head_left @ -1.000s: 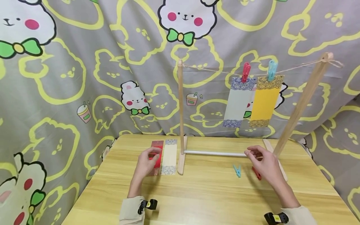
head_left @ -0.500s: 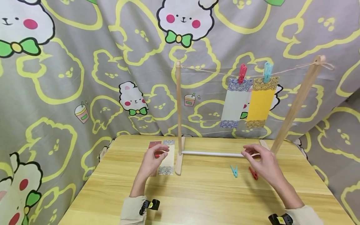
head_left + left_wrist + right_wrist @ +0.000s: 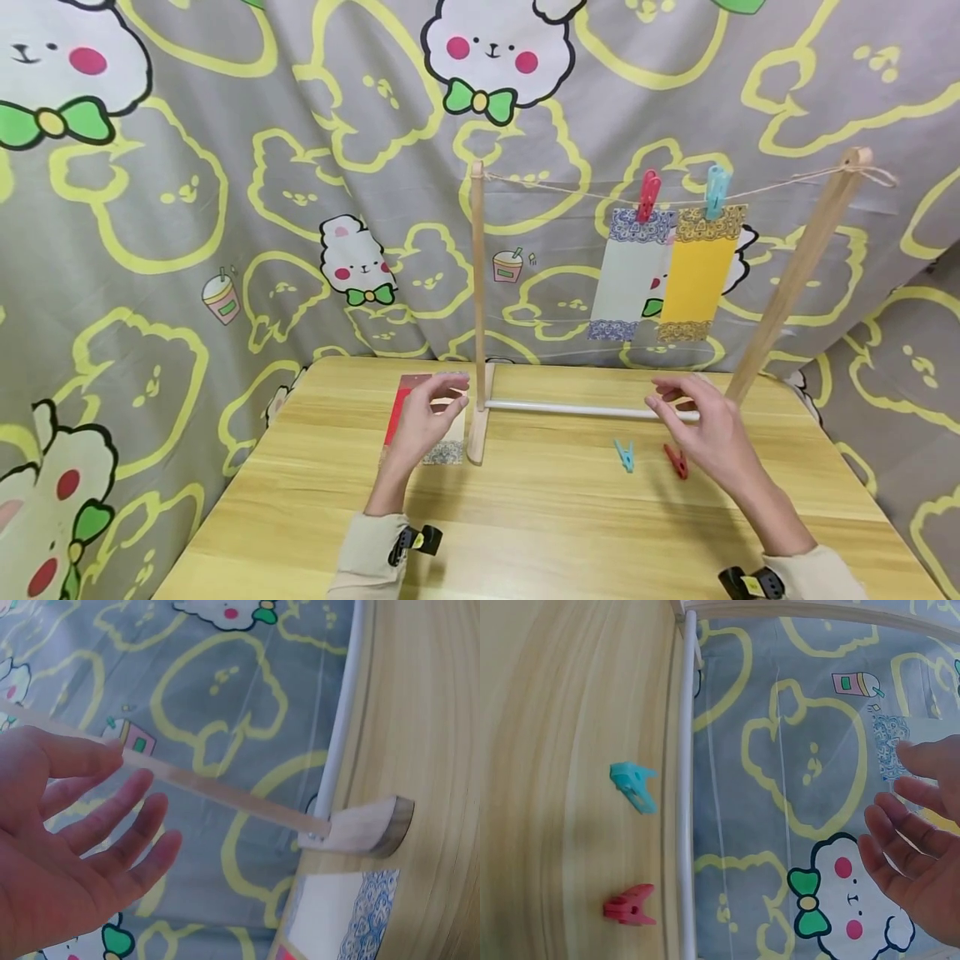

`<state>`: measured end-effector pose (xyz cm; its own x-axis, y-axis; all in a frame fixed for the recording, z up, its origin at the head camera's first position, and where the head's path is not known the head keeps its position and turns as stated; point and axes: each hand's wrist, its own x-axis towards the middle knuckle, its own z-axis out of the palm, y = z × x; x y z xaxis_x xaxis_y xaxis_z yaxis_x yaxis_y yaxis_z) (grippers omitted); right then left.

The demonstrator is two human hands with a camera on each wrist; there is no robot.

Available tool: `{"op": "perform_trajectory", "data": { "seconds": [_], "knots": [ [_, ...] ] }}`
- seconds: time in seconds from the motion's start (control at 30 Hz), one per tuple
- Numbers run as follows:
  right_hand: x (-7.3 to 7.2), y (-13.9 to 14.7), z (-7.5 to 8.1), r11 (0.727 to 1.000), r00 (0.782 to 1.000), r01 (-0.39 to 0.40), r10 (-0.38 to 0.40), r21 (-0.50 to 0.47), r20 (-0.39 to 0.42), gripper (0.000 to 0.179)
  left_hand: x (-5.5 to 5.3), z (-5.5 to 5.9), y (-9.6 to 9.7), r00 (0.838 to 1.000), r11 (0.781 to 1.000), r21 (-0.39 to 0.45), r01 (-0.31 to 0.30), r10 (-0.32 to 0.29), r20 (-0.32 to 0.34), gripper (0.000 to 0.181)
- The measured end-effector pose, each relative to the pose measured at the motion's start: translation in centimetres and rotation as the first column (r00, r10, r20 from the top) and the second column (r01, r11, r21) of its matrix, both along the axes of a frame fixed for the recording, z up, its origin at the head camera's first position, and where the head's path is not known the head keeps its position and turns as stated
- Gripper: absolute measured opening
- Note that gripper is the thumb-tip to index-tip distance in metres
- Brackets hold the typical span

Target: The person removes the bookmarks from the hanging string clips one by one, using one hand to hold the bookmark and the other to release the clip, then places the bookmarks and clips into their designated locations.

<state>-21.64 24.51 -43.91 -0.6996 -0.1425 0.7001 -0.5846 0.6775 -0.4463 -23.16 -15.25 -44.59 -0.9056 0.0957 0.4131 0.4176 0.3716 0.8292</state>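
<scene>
My left hand (image 3: 427,417) hovers over a cream card (image 3: 447,451) with blue patterned ends, hiding part of it, and over a red card (image 3: 395,417) beside it. Its fingers are loosely bent with nothing between them; the left wrist view agrees. On the right, my right hand (image 3: 701,425) hangs in the air near the rack's right post, fingers relaxed and holding nothing. Below and left of it lie a blue clothespin (image 3: 625,455) and a red clothespin (image 3: 677,461) on the table, both apart from the hand.
A wooden rack with a left post (image 3: 480,283), a right post (image 3: 798,267) and a white bar (image 3: 570,408) stands on the table (image 3: 525,517). From its string hang a pale card (image 3: 624,275) under a pink clothespin (image 3: 648,196) and a yellow card (image 3: 697,275) under a blue one.
My left hand has moved right, from over the red card to over the cream card, uncovering more of the red one. My right hand has barely moved. The camera view has shifted slightly.
</scene>
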Motion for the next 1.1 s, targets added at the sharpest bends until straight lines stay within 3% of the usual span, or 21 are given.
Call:
{"op": "perform_trajectory", "data": {
  "seconds": [0.33, 0.6, 0.87, 1.1],
  "knots": [
    [-0.1, 0.6, 1.2, 0.999, 0.996, 0.022, -0.019, 0.042, -0.082, 0.03, -0.4, 1.1, 2.0, 0.999, 0.997, 0.067, 0.045, -0.043, -0.031, 0.027],
    [-0.1, 0.7, 1.9, 0.998, 0.995, 0.03, -0.025, 0.053, -0.095, 0.032, -0.6, 1.4, 3.7, 0.999, 0.988, 0.151, 0.026, -0.022, -0.032, 0.028],
    [-0.5, 0.7, 2.8, 0.999, 0.992, 0.02, -0.015, 0.041, -0.123, 0.033, 0.0, 3.3, 5.6, 0.994, 0.982, 0.166, 0.094, -0.085, -0.062, 0.029],
    [-0.5, 1.2, 3.7, 0.999, 0.987, 0.009, -0.003, 0.041, -0.159, 0.037, -1.1, 2.9, 6.2, 0.995, 0.982, 0.179, 0.063, -0.048, -0.087, 0.032]
  ]
}}
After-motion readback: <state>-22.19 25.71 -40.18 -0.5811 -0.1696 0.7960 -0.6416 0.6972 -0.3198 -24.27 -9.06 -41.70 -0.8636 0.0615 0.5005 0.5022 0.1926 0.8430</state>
